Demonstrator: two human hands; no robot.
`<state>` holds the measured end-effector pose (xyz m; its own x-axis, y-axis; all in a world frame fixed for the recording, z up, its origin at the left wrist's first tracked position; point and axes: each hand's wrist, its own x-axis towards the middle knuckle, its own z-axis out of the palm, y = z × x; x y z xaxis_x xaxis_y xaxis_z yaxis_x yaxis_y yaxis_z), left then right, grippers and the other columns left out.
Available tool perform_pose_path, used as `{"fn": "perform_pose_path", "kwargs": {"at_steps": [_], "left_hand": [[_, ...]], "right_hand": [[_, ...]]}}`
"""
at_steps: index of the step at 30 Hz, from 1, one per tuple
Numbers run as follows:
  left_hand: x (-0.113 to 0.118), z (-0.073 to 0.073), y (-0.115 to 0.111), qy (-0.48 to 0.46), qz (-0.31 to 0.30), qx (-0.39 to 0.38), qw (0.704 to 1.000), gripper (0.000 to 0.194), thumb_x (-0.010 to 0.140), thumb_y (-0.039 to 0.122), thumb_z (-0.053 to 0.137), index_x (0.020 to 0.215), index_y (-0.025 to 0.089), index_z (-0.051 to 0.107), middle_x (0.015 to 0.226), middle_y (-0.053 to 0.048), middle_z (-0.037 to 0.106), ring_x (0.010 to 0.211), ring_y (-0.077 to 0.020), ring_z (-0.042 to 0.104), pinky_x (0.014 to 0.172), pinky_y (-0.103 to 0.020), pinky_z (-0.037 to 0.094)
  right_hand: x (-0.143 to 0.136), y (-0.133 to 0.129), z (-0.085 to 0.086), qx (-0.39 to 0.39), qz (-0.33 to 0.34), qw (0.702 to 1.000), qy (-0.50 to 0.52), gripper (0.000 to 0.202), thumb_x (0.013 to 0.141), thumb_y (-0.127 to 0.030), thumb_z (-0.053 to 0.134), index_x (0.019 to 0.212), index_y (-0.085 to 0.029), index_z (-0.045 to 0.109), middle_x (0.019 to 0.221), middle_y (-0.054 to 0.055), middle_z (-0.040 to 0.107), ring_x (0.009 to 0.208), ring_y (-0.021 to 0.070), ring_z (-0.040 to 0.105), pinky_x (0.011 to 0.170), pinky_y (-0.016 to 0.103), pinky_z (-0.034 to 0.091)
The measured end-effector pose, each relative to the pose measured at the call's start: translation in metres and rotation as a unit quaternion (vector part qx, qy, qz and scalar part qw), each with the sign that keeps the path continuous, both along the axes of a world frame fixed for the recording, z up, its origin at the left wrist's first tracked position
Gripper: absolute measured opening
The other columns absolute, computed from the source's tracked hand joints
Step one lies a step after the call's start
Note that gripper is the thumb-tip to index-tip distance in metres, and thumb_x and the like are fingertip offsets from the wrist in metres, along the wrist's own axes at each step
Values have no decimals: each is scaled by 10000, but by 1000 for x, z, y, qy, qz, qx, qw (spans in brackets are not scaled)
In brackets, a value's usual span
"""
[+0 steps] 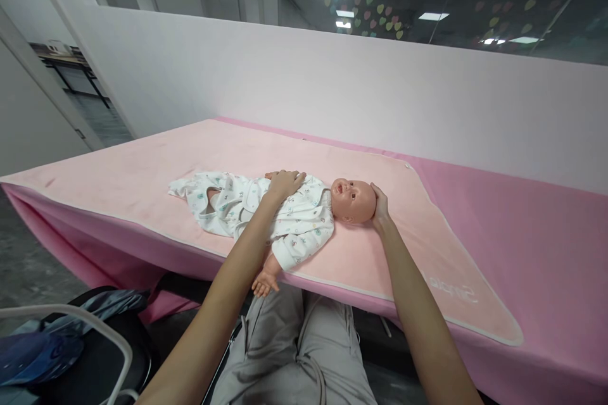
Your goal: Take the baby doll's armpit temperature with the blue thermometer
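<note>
A baby doll (353,200) lies on its back, its bald head to the right and its legs to the left. It wears a white printed outfit (304,220). My left hand (286,183) rests on the doll's upper body, fingers lying flat across the cloth. Around the crown of the head curves my right hand (380,205), its palm against the far right side; some of its fingers are hidden behind the head. The doll's near hand (266,280) hangs over the table's front edge, beside my left forearm.
A peach mat (142,171) lies over a pink tablecloth (522,247). Behind the table stands a white wall (332,82) with glass above. A black chair (109,342) holding blue cloth is at lower left. My legs are below the table's front edge.
</note>
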<state>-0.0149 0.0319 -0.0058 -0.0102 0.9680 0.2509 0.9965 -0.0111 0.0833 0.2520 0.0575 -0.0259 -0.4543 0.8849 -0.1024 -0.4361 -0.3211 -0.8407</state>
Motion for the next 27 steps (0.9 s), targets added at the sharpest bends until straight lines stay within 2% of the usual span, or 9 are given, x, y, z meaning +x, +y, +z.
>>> {"fn": "perform_pose_path", "kwargs": {"at_steps": [4, 7, 10, 13, 15, 18, 20, 23, 27], "left_hand": [[-3, -3, 6, -104, 52, 12, 993, 458, 874, 436, 282, 1071, 206, 626, 1060, -115, 655, 1048, -324, 537, 912, -493, 321], [-6, -5, 8, -248, 74, 62, 964, 439, 821, 446, 420, 1115, 179, 607, 1069, -119, 650, 1048, -291, 547, 947, -462, 329], [-6, -1, 0, -415, -51, 96, 903, 458, 735, 390, 578, 1139, 175, 588, 1153, -99, 614, 1019, -229, 568, 928, -372, 391], [1, 7, -16, -513, -213, 44, 830, 500, 676, 379, 656, 1123, 160, 600, 1167, -109, 605, 1015, -212, 571, 881, -335, 432], [8, 11, -25, -488, -283, -12, 826, 503, 621, 353, 710, 1080, 162, 632, 1134, -103, 624, 1034, -218, 563, 896, -330, 419], [14, 14, -31, -398, -335, -62, 852, 449, 573, 309, 742, 1004, 199, 676, 1087, -57, 648, 1056, -215, 551, 935, -305, 383], [15, 12, -29, -381, -316, -49, 867, 353, 619, 310, 700, 954, 199, 692, 1038, -43, 666, 1018, -208, 566, 919, -296, 392], [13, 5, -21, -428, -222, 16, 876, 272, 687, 299, 619, 906, 156, 692, 963, -58, 684, 922, -201, 596, 852, -301, 435], [11, -2, -13, -514, -129, 81, 844, 309, 691, 252, 580, 955, 113, 658, 919, -84, 683, 853, -186, 616, 793, -296, 470]], "right_hand": [[-1, -1, 1, 3, -11, 1000, -2, 521, 767, -551, 410, 1023, -156, 633, 1023, 85, 685, 980, 276, 623, 844, 409, 502], [-2, -2, 1, 2, -27, 1000, -13, 513, 770, -561, 403, 997, -167, 640, 984, 76, 696, 954, 273, 633, 816, 410, 514], [-3, -3, 1, 4, -35, 999, -20, 498, 774, -565, 394, 973, -183, 644, 961, 63, 702, 932, 263, 642, 804, 397, 521], [-3, -2, 2, 8, -39, 999, -20, 483, 779, -554, 392, 956, -184, 648, 953, 59, 704, 917, 254, 648, 806, 386, 521], [-3, -2, 1, 7, -43, 999, -22, 487, 777, -550, 395, 956, -177, 651, 947, 63, 705, 909, 255, 649, 803, 390, 521], [-3, -2, 2, 9, -46, 998, -28, 500, 771, -559, 400, 968, -176, 655, 955, 63, 704, 913, 260, 646, 794, 394, 523], [-3, -3, 2, 10, -50, 998, -30, 495, 774, -555, 399, 965, -179, 658, 955, 60, 705, 911, 259, 646, 788, 394, 524], [-3, -3, 3, 8, -59, 998, -32, 487, 779, -541, 398, 954, -170, 661, 939, 66, 708, 892, 258, 650, 778, 394, 526], [-3, -3, 2, 5, -65, 997, -35, 497, 768, -557, 413, 947, -165, 661, 918, 72, 710, 878, 261, 654, 770, 394, 530]]}}
